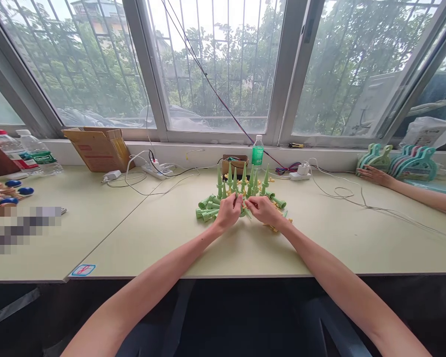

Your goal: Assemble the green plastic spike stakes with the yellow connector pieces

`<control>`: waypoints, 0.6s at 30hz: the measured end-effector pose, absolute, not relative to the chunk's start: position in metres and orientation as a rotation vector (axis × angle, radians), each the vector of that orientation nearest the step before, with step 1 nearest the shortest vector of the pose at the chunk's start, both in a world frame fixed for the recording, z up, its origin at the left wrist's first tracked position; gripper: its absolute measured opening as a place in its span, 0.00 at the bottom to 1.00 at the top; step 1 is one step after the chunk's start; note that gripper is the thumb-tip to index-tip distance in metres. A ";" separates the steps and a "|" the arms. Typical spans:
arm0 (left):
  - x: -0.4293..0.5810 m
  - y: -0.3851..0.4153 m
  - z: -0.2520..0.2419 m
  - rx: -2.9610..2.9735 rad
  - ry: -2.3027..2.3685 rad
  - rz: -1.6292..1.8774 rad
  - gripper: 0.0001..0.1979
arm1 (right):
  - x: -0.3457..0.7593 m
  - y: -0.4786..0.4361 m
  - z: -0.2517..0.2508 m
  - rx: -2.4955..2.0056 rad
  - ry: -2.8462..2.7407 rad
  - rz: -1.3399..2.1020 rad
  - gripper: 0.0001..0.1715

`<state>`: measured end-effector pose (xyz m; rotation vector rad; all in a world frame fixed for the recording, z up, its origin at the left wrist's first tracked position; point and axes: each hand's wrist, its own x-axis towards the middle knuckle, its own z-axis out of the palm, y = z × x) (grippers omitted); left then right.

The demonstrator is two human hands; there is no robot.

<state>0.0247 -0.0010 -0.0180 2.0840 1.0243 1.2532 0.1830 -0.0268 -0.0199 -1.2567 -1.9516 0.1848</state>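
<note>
Your left hand (228,212) is closed in a pinch, thumb against fingers, over a green piece (247,213) that shows between your hands, just above the table (152,248). Your right hand (263,210) sits close beside it with the fingers curled in narrow; you can't tell from here exactly what its fingertips grip, since they are partly hidden. Right behind your hands, green cones (264,182) stand upright in a cluster. Green tubes (207,215) lie on their sides to the left of your left hand, and small yellow pieces (273,228) are scattered beneath your right wrist. Past the cones stand a small box (230,162) and a green bottle (257,150), near the window. Well off to your right, another person's hand (373,175) touches a group of hangers (414,164).
</note>
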 end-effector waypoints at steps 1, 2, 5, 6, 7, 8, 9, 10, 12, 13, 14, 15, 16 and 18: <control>0.025 -0.001 -0.018 2.091 1.024 1.246 0.19 | 0.183 -0.026 -0.021 -1.261 -1.946 0.173 0.22; 0.024 -0.001 -0.018 2.097 1.024 1.238 0.19 | 0.182 -0.026 -0.021 -1.264 -1.943 0.165 0.22; 0.023 -0.003 -0.016 2.086 0.994 1.197 0.22 | 0.182 -0.026 -0.023 -1.264 -1.933 0.165 0.21; 0.022 -0.004 -0.014 2.076 0.970 1.186 0.24 | 0.182 -0.025 -0.023 -1.263 -1.929 0.171 0.21; 0.022 -0.005 -0.013 2.065 0.943 1.179 0.26 | 0.182 -0.025 -0.023 -1.263 -1.924 0.178 0.20; 0.021 -0.006 -0.012 2.057 0.916 1.175 0.29 | 0.182 -0.025 -0.023 -1.264 -1.916 0.184 0.20; 0.021 -0.006 -0.012 2.050 0.894 1.177 0.31 | 0.182 -0.025 -0.023 -1.266 -1.908 0.185 0.20; 0.021 -0.006 -0.011 2.044 0.879 1.182 0.32 | 0.182 -0.025 -0.022 -1.270 -1.895 0.181 0.20; 0.021 -0.007 -0.012 2.029 0.863 1.207 0.33 | 0.182 -0.025 -0.020 -1.285 -1.855 0.156 0.20; 0.022 -0.006 -0.012 2.022 0.859 1.228 0.32 | 0.182 -0.025 -0.019 -1.293 -1.830 0.144 0.21; 0.022 -0.006 -0.012 2.015 0.857 1.258 0.30 | 0.182 -0.026 -0.018 -1.299 -1.804 0.136 0.22; 0.022 -0.006 -0.012 2.005 0.858 1.295 0.29 | 0.182 -0.026 -0.017 -1.300 -1.778 0.134 0.22; 0.023 -0.006 -0.012 1.993 0.862 1.337 0.27 | 0.182 -0.027 -0.016 -1.299 -1.753 0.137 0.23; 0.023 -0.006 -0.010 1.964 0.882 1.408 0.24 | 0.182 -0.028 -0.014 -1.288 -1.706 0.143 0.24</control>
